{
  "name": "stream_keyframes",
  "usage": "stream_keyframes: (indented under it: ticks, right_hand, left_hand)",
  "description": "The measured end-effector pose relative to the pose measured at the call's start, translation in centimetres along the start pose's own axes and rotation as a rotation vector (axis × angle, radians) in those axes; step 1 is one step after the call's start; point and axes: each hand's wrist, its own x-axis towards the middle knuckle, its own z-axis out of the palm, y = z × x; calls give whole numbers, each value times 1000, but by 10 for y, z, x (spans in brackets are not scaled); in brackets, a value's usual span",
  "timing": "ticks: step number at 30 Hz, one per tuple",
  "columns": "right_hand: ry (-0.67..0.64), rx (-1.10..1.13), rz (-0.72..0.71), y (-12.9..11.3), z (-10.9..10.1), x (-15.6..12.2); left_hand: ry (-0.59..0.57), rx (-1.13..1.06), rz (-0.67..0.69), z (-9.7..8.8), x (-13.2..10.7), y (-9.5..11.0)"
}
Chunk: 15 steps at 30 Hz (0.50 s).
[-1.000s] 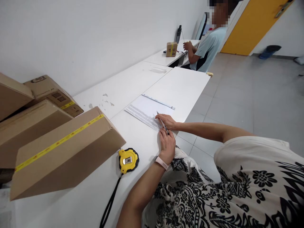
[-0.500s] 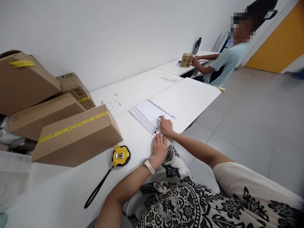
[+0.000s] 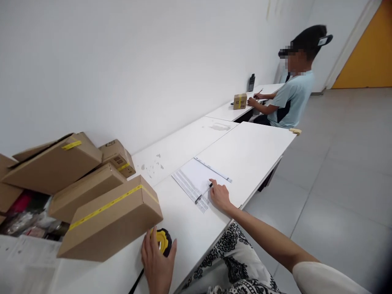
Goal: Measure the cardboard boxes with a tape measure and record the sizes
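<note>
My left hand (image 3: 159, 257) reaches over the yellow and black tape measure (image 3: 165, 241) with its fingers stretched along the left side and its thumb apart on the right. Part of the tape measure is covered by the hand, and its black wrist strap (image 3: 136, 281) trails toward the bottom edge. On the right, my right hand (image 3: 220, 195) rests at the edge of a printed sheet (image 3: 191, 173), its fingers curled around one end of a slim pen (image 3: 202, 195). The pen slants across the printed rows, with its dark other end down to the left.
Several cardboard boxes with yellow tape (image 3: 113, 220) stand at the left, beside plastic-wrapped items (image 3: 30, 224). A ruler-like strip (image 3: 212, 168) lies along the sheet's far side. Farther along the white table (image 3: 245, 151), a seated person (image 3: 297, 98) holds a pen near a small box (image 3: 239, 102).
My left hand has left the spot beside my right hand and moved left onto the tape measure. My right hand stays by the sheet with the pen. The view has shifted.
</note>
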Motion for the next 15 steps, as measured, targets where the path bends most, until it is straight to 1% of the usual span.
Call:
stream_keyframes:
  ticks: [1, 2, 3, 5, 7, 9, 10, 12, 13, 15]
  right_hand:
    - [-2, 16, -1, 0, -1, 0]
    - [-3, 31, -2, -1, -2, 0]
    - [-4, 48, -4, -1, -3, -1]
    - [10, 88, -12, 0, -5, -3]
    - [59, 132, -44, 0, -6, -6]
    - [138, 188, -112, -3, -5, -12]
    - [178, 230, -153, -6, -5, -16]
    - [224, 343, -237, -19, -5, -25]
    - [226, 408, -284, -28, -6, -30]
    - [179, 534, -391, -53, -11, -38]
  left_hand:
    - [-44, -15, -54, 0, 1, -11]
    - [-80, -30, -92, -1, 2, -18]
    - [-105, -42, -120, -1, 3, -20]
    - [-127, -44, -168, -1, 4, -14]
    - [-135, -70, -238, -5, 6, -1]
    - [-119, -230, -352, -14, 10, 8]
    - [-95, -354, -410, -21, 12, 9]
    - [-14, -597, -484, -43, 20, 1]
    - [37, -672, -477, -58, 25, -6]
    - [156, -681, -381, -93, 39, -24]
